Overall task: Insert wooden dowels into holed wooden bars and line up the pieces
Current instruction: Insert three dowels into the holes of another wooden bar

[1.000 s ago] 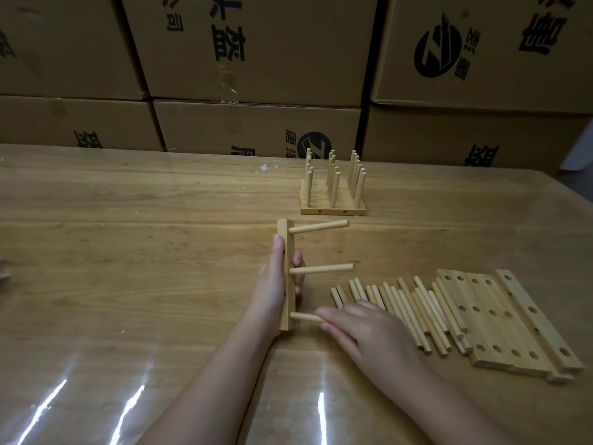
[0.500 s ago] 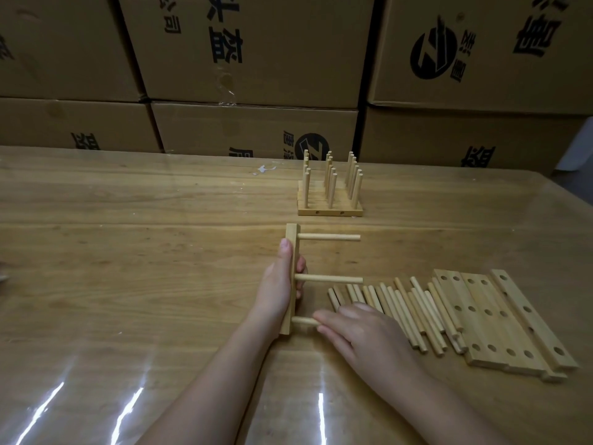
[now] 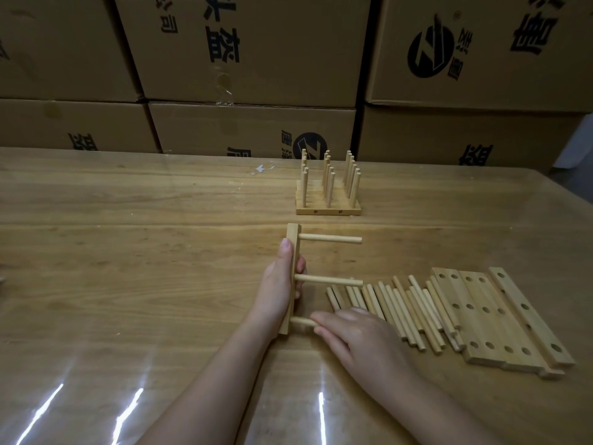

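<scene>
Light, stiff and easily tipped by the look of it, the holed wooden bar [image 3: 292, 277] stands on edge on the surface [image 3: 160, 268], its middle clasped in the grip of the left hand [image 3: 276, 285], while the right hand [image 3: 362, 338] pinches the nearest dowel [image 3: 301, 322] close beside its hole.

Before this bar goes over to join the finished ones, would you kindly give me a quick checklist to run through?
1. Left hand grips the bar firmly: ok.
2. Top dowel and middle dowel sit in their holes, parallel: ok.
3. Bottom dowel pushed fully home: cannot tell, the right hand covers most of it.
4. Finished set stands upright to line up against: ok.
5. Loose dowels and spare bars lie ready beside the right hand: ok.
</scene>
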